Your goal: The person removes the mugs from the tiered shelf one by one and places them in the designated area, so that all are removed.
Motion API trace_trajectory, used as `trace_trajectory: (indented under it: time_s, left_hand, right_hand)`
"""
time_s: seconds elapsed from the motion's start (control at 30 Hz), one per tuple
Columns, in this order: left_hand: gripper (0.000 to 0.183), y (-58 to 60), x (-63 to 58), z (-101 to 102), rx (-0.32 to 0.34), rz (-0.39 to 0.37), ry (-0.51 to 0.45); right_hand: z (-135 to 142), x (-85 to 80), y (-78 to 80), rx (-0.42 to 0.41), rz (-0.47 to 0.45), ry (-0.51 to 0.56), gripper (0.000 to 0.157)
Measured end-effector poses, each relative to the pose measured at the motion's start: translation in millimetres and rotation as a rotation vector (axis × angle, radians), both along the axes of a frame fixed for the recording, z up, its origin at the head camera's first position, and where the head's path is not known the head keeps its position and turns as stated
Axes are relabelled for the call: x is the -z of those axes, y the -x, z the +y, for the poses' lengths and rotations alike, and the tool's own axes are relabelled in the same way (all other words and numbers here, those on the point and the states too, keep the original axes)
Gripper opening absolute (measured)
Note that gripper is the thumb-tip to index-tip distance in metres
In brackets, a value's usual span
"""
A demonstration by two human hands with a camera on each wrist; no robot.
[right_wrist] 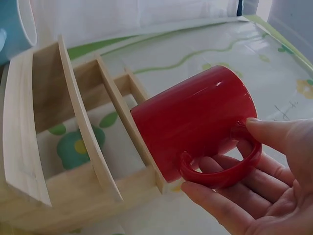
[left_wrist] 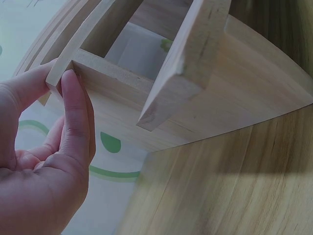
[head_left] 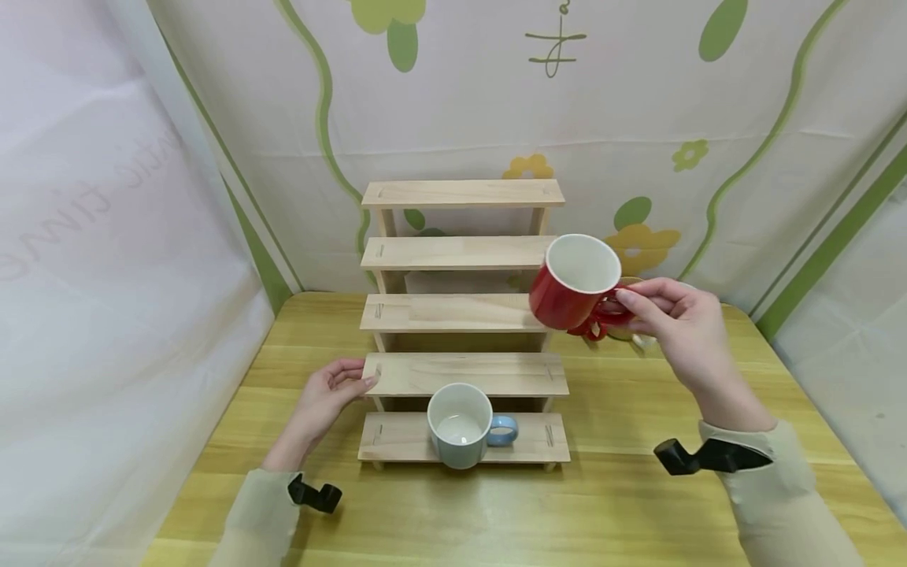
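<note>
My right hand [head_left: 683, 331] holds a red mug [head_left: 563, 301] by its handle, raised in front of the right side of a wooden tiered rack [head_left: 453, 313]. The mug has a white inside and leans a little; the right wrist view shows fingers and thumb around its red handle [right_wrist: 220, 176]. On the rack's lowest step stands a light blue mug [head_left: 457, 450], handle toward the right. With thumb and fingers my left hand [head_left: 327, 400] pinches the left end of the second step [head_left: 464, 375] from the bottom.
Behind the right hand, a yellowish mug [head_left: 625, 334] and a red object [head_left: 594, 331] stand on the wooden table [head_left: 638, 488], mostly hidden. A white cloth with flower prints [head_left: 468, 102] hangs behind the rack, and white cloth [head_left: 127, 315] borders the left side.
</note>
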State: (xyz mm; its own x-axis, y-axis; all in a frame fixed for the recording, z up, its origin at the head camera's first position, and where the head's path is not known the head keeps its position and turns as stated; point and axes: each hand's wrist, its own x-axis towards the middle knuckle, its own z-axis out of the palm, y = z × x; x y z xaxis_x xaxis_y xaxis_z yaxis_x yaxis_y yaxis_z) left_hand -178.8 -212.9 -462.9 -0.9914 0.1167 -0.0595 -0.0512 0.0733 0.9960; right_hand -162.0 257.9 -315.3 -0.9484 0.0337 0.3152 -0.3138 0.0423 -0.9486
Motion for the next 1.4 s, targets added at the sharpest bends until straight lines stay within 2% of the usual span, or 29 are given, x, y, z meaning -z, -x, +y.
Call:
trace_trajectory:
  time_s: [0.17, 0.33, 0.67, 0.83, 1.0, 1.13, 1.4]
  left_hand:
    - [0.043, 0.1, -0.8, 0, 0.0, 0.004, -0.001]
    - [0.042, 0.5, -0.5, 0, -0.002, 0.006, -0.001]
    - [0.042, 0.2, 0.2, 0, -0.006, 0.008, 0.004]
    - [0.04, -0.3, -0.7, 1, -0.004, 0.01, -0.003]
    - [0.04, -0.4, -0.5, 1, -0.002, 0.005, -0.006]
    - [0.04, 0.0, -0.2, 1, 0.003, 0.004, -0.012]
    - [0.04, 0.2, 0.1, 0, 0.004, 0.007, -0.019]
  right_hand:
    - [17, 1.5, -3.3, 0.034, 0.021, 0.095, 0.012]
    - [32, -0.8, -8.2, 0.073, 0.034, 0.122, 0.012]
    - [61, 3.7, -13.0, 0.13, -0.002, 0.205, 0.01]
    - [69, 10.2, -12.8, 0.16, -0.046, 0.194, 0.009]
    - [77, 21.4, -11.0, 0.191, -0.11, 0.174, 0.009]
    - [81, 34.6, -8.9, 0.199, -0.127, 0.183, 0.009]
    - [85, 64.7, -4.7, 0.155, -0.126, 0.259, 0.004]
